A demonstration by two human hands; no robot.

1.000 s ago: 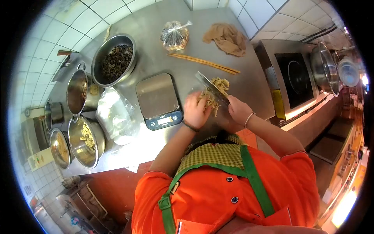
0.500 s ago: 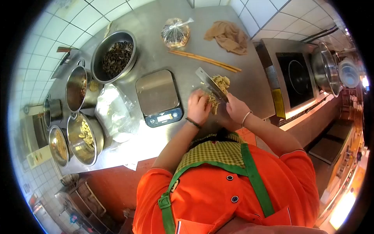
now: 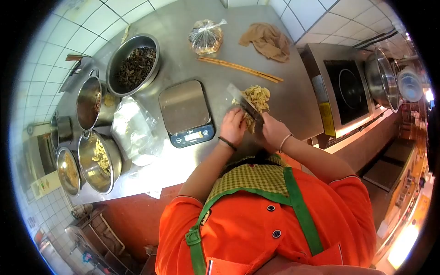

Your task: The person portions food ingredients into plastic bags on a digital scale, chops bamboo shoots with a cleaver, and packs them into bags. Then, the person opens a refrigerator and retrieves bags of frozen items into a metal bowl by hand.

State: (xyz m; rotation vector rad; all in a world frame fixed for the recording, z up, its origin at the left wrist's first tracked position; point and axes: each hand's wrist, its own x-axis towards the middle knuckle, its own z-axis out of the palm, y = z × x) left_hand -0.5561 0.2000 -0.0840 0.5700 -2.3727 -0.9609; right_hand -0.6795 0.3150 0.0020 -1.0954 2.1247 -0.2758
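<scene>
My right hand (image 3: 275,131) is closed round the handle of a kitchen knife (image 3: 239,97), its broad blade slanting away to the upper left. The blade stands across a heap of pale yellow chopped food strips (image 3: 257,96), whose exact kind I cannot make out. Curled fingers of my left hand (image 3: 233,126) press on more of the strips (image 3: 250,124) on the near side of the blade. To the left of that hand lies a flat kitchen scale (image 3: 185,110) with a lit display and nothing on its plate.
Chopsticks (image 3: 240,69), a tied plastic bag of food (image 3: 206,37) and a brown cloth (image 3: 268,42) lie farther back. A bowl of dark food (image 3: 153,68), several metal pots and a clear plastic bag (image 3: 133,126) stand left. An induction cooker (image 3: 349,87) is right.
The knife has shifted toward the near side and blurs slightly, uncovering more of the heap beyond it. My right hand has moved a little left and nearer; my left hand stays almost in place.
</scene>
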